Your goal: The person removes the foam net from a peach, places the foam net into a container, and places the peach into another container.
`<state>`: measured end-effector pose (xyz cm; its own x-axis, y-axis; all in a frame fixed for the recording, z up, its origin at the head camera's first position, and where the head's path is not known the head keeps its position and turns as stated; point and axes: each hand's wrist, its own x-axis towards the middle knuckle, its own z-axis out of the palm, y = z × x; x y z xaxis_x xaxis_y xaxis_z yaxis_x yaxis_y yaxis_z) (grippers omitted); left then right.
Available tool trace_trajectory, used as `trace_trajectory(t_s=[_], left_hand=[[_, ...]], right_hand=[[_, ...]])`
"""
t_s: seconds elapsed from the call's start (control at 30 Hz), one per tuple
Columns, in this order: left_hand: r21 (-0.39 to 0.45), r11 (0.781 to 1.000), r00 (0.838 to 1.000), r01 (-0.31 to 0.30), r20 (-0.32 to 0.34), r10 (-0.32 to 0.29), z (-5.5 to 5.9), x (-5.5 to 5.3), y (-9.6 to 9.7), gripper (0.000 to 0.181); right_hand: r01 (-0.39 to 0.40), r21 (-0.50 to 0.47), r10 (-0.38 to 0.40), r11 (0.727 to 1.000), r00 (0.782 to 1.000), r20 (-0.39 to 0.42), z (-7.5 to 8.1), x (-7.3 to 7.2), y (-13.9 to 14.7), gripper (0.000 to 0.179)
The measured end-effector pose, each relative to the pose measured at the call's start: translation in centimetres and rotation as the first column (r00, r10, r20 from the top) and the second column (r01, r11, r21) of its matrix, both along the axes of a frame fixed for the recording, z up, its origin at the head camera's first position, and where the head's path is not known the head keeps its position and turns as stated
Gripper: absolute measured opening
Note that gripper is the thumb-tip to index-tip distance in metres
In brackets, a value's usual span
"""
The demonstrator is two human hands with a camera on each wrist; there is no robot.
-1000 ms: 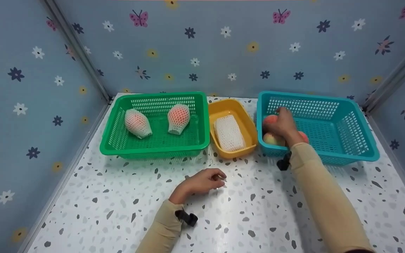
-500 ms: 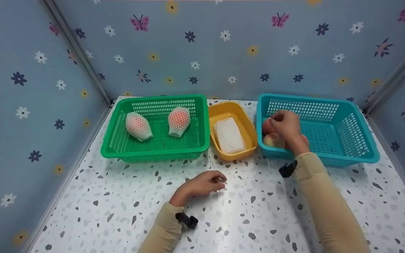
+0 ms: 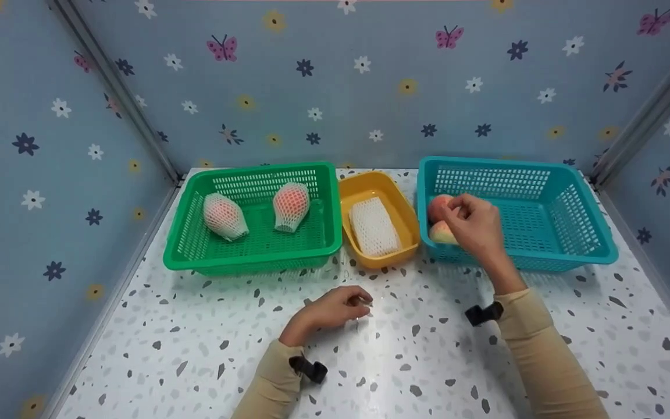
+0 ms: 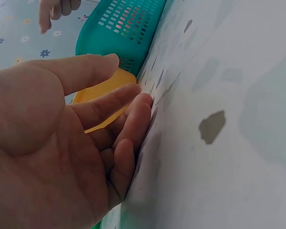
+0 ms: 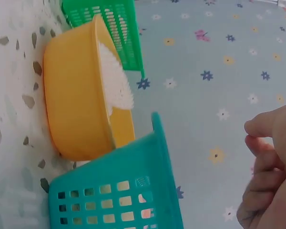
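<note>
My left hand [image 3: 335, 308] rests on its side on the speckled table, fingers relaxed and holding nothing. In the left wrist view the bare palm of my left hand [image 4: 71, 129] and its loosely bent fingers fill the left half. Over the left end of the teal basket [image 3: 562, 256] hovers my right hand [image 3: 477, 227], fingers loosely curled and thumb near the index finger. The right wrist view shows nothing in my right hand [image 5: 269, 171]. Below it in the basket lie a red peach [image 3: 438, 208] and a yellowish peach [image 3: 442, 234], partly covered by the hand.
A green basket [image 3: 253, 256] on the left holds two peaches in white foam nets, a left one [image 3: 224, 216] and a right one [image 3: 291, 206]. Between the baskets, a yellow bin [image 3: 378, 263] holds white foam nets [image 3: 374, 227]. Flowered walls stand behind and at both sides.
My right hand has risen out of the teal basket and drawn back toward me without a peach. My left hand has stayed in place on the table.
</note>
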<state>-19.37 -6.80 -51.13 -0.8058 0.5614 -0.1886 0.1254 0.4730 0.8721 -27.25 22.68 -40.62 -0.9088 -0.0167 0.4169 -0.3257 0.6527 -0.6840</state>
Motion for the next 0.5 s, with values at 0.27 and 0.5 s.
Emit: trace_trajectory(t_s=[0.27, 0.5], left_hand=[[0.003, 1.0, 1.0, -0.002, 0.005, 0.002, 0.1, 0.0, 0.2, 0.027], [-0.008, 1.0, 1.0, -0.008, 0.004, 0.008, 0.1, 0.0, -0.2, 0.027]], right_hand=[[-0.021, 0.031, 0.021, 0.999, 1.0, -0.005, -0.4, 2.4, -0.2, 0.01], [-0.098, -0.033, 0.095, 0.995, 0.992, -0.082, -0.8, 3.5, -0.7, 0.013]])
